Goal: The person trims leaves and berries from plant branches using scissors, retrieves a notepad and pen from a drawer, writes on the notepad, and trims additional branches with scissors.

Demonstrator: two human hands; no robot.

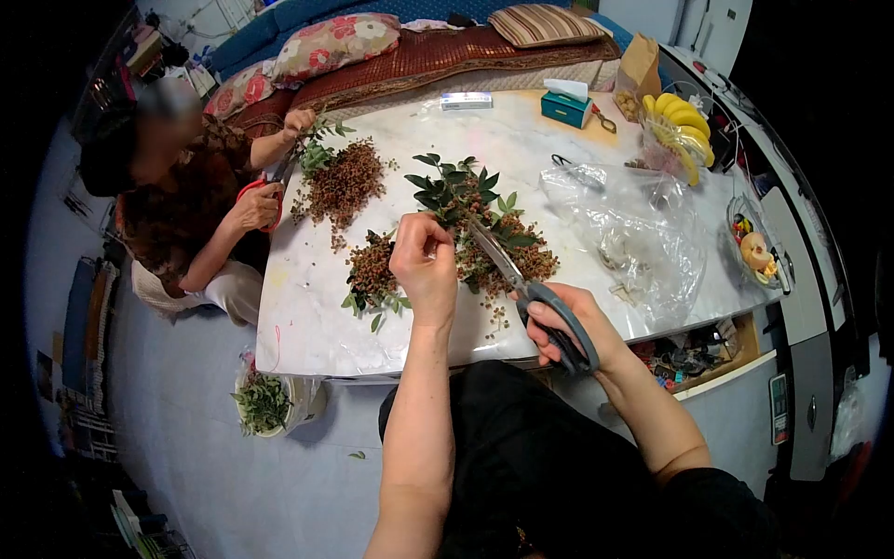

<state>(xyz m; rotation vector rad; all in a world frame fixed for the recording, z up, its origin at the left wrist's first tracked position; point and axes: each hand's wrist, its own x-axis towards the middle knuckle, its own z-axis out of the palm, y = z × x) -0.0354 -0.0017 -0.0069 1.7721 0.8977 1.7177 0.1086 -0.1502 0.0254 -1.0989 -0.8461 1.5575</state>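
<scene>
Head | right fingers (538, 333): one grey scissors (534, 294) | berry heaps (345, 184): three

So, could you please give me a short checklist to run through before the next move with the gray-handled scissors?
1. Gray-handled scissors in hand: ok, the right hand grips the handles.
2. Left hand off the blades: ok, it appears beside the tips, though close.
3. Something pinched in the left hand: cannot tell, the curled fingers hide it.
4. Co-worker's red-handled scissors well apart: ok, they are over at the left end of the table.
5. Drawer shut: not ok, it stands open.
6. Floor free of leaves: not ok, a leaf lies there.
</scene>
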